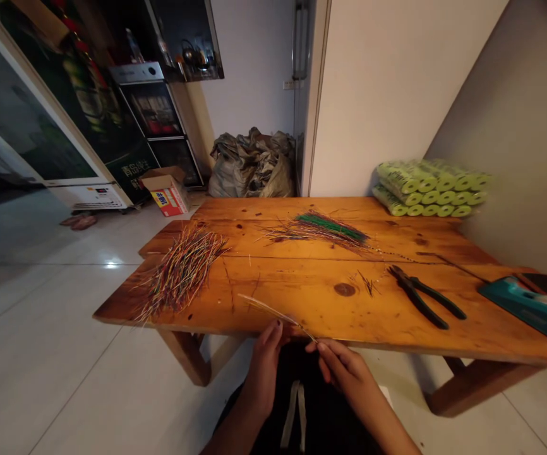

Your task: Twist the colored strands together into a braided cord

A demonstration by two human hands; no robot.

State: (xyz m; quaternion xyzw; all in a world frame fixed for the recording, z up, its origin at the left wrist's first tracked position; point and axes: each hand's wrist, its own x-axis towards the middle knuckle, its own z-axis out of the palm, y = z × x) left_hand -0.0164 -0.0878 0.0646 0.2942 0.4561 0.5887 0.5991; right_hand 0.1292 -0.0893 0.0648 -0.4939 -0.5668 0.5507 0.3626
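Note:
A thin bundle of wires (270,308) slants over the table's near edge, its left ends loose and fanned, its right part twisted together. My right hand (344,368) pinches the twisted end between thumb and fingertips. Close to the bundle's middle is my left hand (264,360), thumb and fingers drawn together at the wires; its grip is partly hidden. To the left lies a loose heap of multicoloured wires (186,268). Farther back, another pile of wires (330,229) has a green part in it. Pliers (422,295) with dark handles rest on the right, beside several short wire scraps (368,283).
The wooden table (302,281) spans the front. At its right end sits a teal tape dispenser (529,306); green-wrapped rolls (432,188) are stacked at the back right. Behind the table are stuffed bags (254,167) and an open carton (167,193) on the floor.

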